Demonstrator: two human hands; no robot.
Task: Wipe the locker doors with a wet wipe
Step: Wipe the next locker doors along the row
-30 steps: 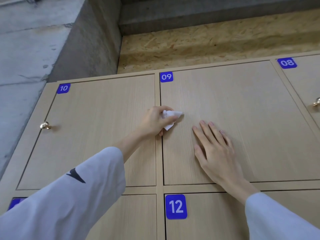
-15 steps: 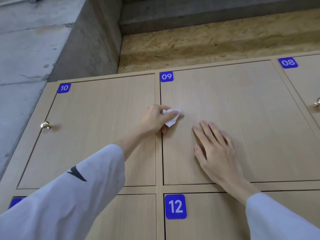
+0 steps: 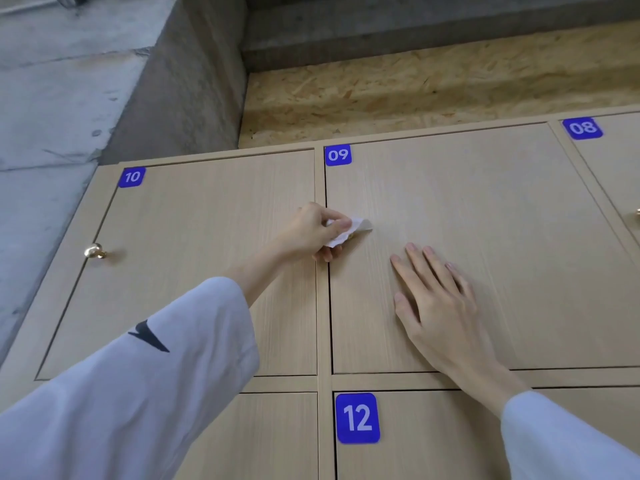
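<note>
Light wooden locker doors with blue number labels fill the view. My left hand pinches a small crumpled white wet wipe against the left edge of door 09, a little below its label. Flat on the same door, to the lower right of the wipe, lies my right hand with its fingers straight and spread. Door 10 is to the left; its right edge lies under my left wrist.
A brass knob sticks out at the left side of door 10. Door 08 is at the right with another knob at the frame's edge. Door 12 lies below. Chipboard and concrete wall rise above the lockers.
My left hand has slid the wipe slightly upward along the left edge of door 09. My right hand has stayed flat in the same place.
</note>
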